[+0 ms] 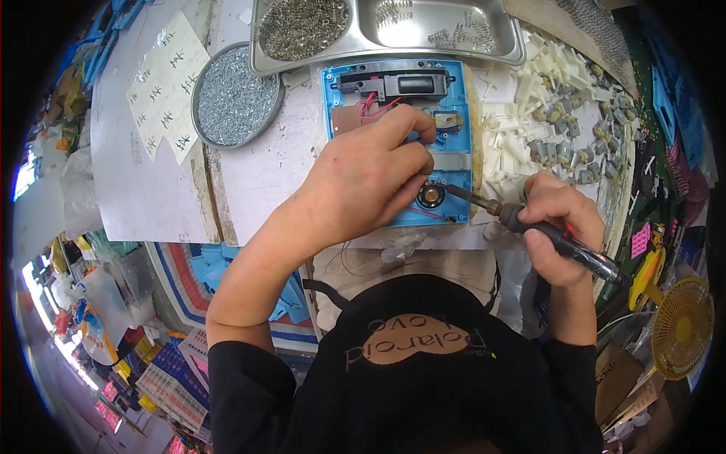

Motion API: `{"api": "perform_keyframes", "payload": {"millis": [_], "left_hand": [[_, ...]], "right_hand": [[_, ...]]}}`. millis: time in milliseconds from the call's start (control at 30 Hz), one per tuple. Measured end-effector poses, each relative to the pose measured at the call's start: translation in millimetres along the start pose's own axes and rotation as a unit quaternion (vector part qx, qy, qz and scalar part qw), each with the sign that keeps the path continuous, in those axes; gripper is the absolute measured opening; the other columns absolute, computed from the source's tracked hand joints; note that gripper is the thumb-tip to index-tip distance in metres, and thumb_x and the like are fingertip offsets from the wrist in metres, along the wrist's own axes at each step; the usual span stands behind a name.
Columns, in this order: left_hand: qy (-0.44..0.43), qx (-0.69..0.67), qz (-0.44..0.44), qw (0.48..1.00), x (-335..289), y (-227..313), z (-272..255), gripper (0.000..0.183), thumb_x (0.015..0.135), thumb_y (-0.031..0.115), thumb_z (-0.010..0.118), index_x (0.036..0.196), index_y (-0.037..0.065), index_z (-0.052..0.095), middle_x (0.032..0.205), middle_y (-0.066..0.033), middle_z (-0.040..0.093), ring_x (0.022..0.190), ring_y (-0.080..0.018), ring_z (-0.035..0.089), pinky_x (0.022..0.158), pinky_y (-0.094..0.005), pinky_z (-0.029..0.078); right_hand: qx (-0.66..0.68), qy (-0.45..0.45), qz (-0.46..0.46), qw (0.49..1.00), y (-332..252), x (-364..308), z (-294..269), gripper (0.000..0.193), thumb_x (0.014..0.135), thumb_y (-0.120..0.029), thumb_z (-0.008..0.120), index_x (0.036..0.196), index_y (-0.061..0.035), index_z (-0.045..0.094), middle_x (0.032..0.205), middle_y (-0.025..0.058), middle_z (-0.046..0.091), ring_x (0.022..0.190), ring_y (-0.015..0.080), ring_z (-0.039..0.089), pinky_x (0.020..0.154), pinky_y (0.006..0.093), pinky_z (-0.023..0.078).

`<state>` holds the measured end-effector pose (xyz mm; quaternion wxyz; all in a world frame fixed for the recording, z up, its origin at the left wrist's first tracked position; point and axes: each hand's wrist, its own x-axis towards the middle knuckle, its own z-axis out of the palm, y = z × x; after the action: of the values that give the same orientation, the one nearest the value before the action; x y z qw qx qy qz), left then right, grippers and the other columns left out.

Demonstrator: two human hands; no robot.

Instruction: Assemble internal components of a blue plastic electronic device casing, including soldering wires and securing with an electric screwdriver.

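In front of me lies a blue plastic housing, its inside facing up. A black part with red wires spans its far end. Near its close edge sits a small round speaker with a dark rim and a copper-coloured middle. My left hand rests over the housing, fingers curled and pressed together beside the speaker; what they pinch is hidden. My right hand grips a soldering iron by its black handle. The iron's tip points left, close to the speaker's right side.
A round tray of small silver screws stands at the left, beside a sheet of marked stickers. Behind the housing, a metal tray holds springs. White plastic parts and small grey motors lie piled at the right. A yellow fan stands lower right.
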<state>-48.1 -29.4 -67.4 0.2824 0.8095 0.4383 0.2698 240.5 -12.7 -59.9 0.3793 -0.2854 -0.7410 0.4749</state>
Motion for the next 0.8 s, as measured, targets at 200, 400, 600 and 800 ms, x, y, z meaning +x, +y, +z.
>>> {"api": "perform_keyframes", "payload": {"millis": [200,400,600,800], "left_hand": [[0.001,-0.001,0.010,1.000,0.3,-0.7,-1.1,0.020,0.077,0.000,0.076,0.092,0.006,0.065,0.112,-0.0091,0.061,0.089,-0.0269,0.065,0.076,-0.0368,0.054],[0.006,0.008,0.015,1.000,-0.6,-2.0,0.9,0.019,0.077,0.000,0.076,0.092,0.006,0.064,0.112,-0.0094,0.061,0.088,-0.0281,0.066,0.074,-0.0377,0.055],[0.009,0.007,0.020,1.000,0.3,-1.2,0.2,0.019,0.077,0.000,0.075,0.091,0.005,0.063,0.111,-0.0101,0.061,0.088,-0.0287,0.066,0.074,-0.0378,0.055],[0.009,0.014,0.021,1.000,0.2,-0.8,0.8,0.019,0.077,0.000,0.075,0.091,0.005,0.063,0.110,-0.0103,0.061,0.088,-0.0288,0.066,0.074,-0.0377,0.055]], "right_hand": [[-0.008,-0.009,-0.001,1.000,-1.3,5.4,3.3,0.019,0.077,-0.012,0.073,0.092,-0.0018,0.067,0.065,0.0031,0.051,0.055,0.0159,0.041,0.052,0.0314,0.030],[-0.024,-0.017,-0.001,1.000,-1.2,7.4,4.8,0.019,0.076,-0.011,0.073,0.092,-0.0026,0.067,0.063,0.0031,0.049,0.055,0.0165,0.042,0.052,0.0318,0.031],[-0.047,-0.024,-0.016,0.998,-4.2,10.1,5.5,0.020,0.074,-0.011,0.073,0.092,-0.0035,0.068,0.063,0.0029,0.049,0.054,0.0180,0.044,0.053,0.0324,0.034],[-0.051,-0.018,-0.030,0.998,-7.1,10.1,1.4,0.019,0.075,-0.011,0.073,0.092,-0.0029,0.067,0.063,0.0029,0.050,0.055,0.0185,0.045,0.055,0.0325,0.035]]}}
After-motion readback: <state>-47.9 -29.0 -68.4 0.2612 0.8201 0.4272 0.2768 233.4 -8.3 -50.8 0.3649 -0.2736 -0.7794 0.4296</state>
